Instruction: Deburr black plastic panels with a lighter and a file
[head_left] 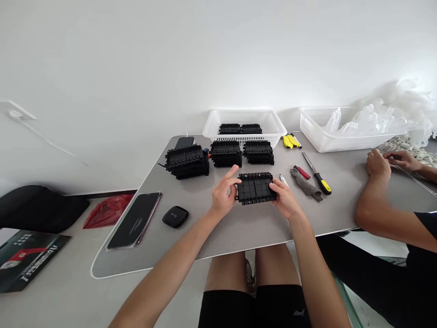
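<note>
Above the grey table (218, 232) I hold a flat black plastic panel (255, 188) with toothed, clip-like long edges and a grid of squares on its face. My left hand (224, 193) pinches its left end, one finger raised. At the right end, my right hand (284, 197) grips it with the thumb on the face; the fingers behind are mostly hidden. Beyond it stand a left stack (187, 160), a middle stack (226, 153) and a right stack (258, 151) of similar black panels. More panels (240, 128) lie in the white plastic basket (244, 112) behind them.
Right of my hands lie a grey cloth (305, 183), a red-handled tool (302, 172), a white marker (283, 181) and a yellow-handled file (322, 183). A phone (134, 221) and a black case (175, 216) are at left. A co-worker's forearm (375, 205) rests at right, near a second basket (321, 139).
</note>
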Demonstrator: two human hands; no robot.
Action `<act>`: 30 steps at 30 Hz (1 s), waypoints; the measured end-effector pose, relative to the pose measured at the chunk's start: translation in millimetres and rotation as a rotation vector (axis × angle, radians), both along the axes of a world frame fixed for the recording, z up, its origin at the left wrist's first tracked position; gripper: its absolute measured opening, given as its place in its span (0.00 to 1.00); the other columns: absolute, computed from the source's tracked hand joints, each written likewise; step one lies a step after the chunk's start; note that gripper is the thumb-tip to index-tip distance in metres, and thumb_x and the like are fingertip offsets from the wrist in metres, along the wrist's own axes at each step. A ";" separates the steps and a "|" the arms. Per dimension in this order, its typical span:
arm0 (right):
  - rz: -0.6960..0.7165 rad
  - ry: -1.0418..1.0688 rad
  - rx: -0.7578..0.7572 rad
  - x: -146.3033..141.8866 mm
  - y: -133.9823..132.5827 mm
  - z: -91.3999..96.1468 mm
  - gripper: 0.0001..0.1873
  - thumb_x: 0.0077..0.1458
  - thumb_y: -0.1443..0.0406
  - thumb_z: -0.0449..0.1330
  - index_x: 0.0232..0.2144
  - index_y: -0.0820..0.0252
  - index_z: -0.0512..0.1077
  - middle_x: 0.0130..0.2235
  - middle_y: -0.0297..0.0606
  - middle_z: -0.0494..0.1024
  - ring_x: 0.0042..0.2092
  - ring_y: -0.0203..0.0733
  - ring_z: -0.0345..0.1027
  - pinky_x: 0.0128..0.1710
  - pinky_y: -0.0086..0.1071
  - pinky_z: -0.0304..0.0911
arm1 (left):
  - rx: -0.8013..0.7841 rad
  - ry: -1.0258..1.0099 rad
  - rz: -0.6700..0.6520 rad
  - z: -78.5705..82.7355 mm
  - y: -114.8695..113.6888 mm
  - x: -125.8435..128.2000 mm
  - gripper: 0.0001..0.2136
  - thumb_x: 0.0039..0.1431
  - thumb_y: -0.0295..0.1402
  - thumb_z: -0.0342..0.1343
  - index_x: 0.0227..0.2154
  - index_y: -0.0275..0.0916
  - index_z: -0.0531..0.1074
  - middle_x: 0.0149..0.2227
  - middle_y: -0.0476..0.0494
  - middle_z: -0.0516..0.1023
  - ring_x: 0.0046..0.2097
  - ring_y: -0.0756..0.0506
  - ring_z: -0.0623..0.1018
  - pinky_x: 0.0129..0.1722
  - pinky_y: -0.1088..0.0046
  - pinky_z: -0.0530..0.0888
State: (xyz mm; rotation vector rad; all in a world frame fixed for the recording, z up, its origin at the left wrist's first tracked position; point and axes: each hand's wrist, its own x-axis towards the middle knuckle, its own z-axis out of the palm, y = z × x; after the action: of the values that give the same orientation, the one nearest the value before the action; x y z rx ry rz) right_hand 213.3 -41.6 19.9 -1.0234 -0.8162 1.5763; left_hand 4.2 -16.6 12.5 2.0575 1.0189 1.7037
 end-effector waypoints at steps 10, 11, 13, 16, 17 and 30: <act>-0.064 -0.253 0.173 -2.0 27.5 -6.9 0.18 0.47 0.55 0.64 0.39 0.56 0.71 0.30 0.33 0.78 0.33 0.40 0.71 0.33 0.32 0.64 | -0.860 -0.279 -0.447 -5.5 9.8 8.9 0.30 0.52 0.45 0.62 0.54 0.40 0.59 0.49 0.34 0.75 0.40 0.40 0.81 0.29 0.63 0.82; -0.030 -0.303 0.189 -2.7 28.2 -6.3 0.17 0.47 0.55 0.63 0.38 0.57 0.72 0.30 0.33 0.78 0.32 0.40 0.70 0.33 0.32 0.64 | -0.862 -0.268 -0.439 -6.9 8.1 11.0 0.30 0.48 0.42 0.65 0.52 0.40 0.60 0.49 0.35 0.75 0.39 0.40 0.81 0.28 0.63 0.82; 0.041 -0.414 0.219 2.8 30.1 -2.3 0.16 0.49 0.55 0.61 0.38 0.58 0.73 0.30 0.35 0.79 0.32 0.41 0.71 0.33 0.33 0.64 | -0.859 -0.263 -0.414 -9.1 5.1 13.9 0.30 0.45 0.39 0.68 0.48 0.40 0.60 0.48 0.36 0.75 0.37 0.41 0.80 0.28 0.62 0.82; -0.047 -0.749 0.273 37.8 36.5 9.5 0.16 0.53 0.55 0.58 0.38 0.60 0.75 0.34 0.41 0.80 0.36 0.44 0.72 0.36 0.37 0.66 | -0.852 -0.280 -0.386 -9.7 4.1 13.9 0.28 0.45 0.38 0.69 0.46 0.40 0.61 0.46 0.37 0.75 0.35 0.43 0.80 0.31 0.59 0.82; -0.184 -0.968 0.280 56.4 39.9 13.4 0.16 0.55 0.56 0.56 0.38 0.61 0.76 0.36 0.43 0.80 0.38 0.46 0.73 0.39 0.39 0.66 | -0.851 -0.285 -0.378 -9.1 4.6 13.1 0.27 0.45 0.38 0.69 0.45 0.40 0.61 0.46 0.37 0.74 0.35 0.43 0.80 0.31 0.59 0.82; -0.137 -1.746 -0.414 193.1 60.5 9.9 0.18 0.58 0.56 0.55 0.31 0.66 0.74 0.33 0.56 0.78 0.37 0.55 0.74 0.32 0.38 0.64 | -0.916 -0.323 -0.395 3.1 3.0 12.3 0.28 0.46 0.37 0.68 0.45 0.39 0.59 0.47 0.35 0.73 0.40 0.40 0.80 0.24 0.67 0.81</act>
State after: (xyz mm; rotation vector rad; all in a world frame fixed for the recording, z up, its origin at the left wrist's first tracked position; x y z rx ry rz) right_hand 406.5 18.9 29.8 -2.7150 -1.4287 0.3554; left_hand 16.4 -13.6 15.6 1.2304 0.9449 1.0197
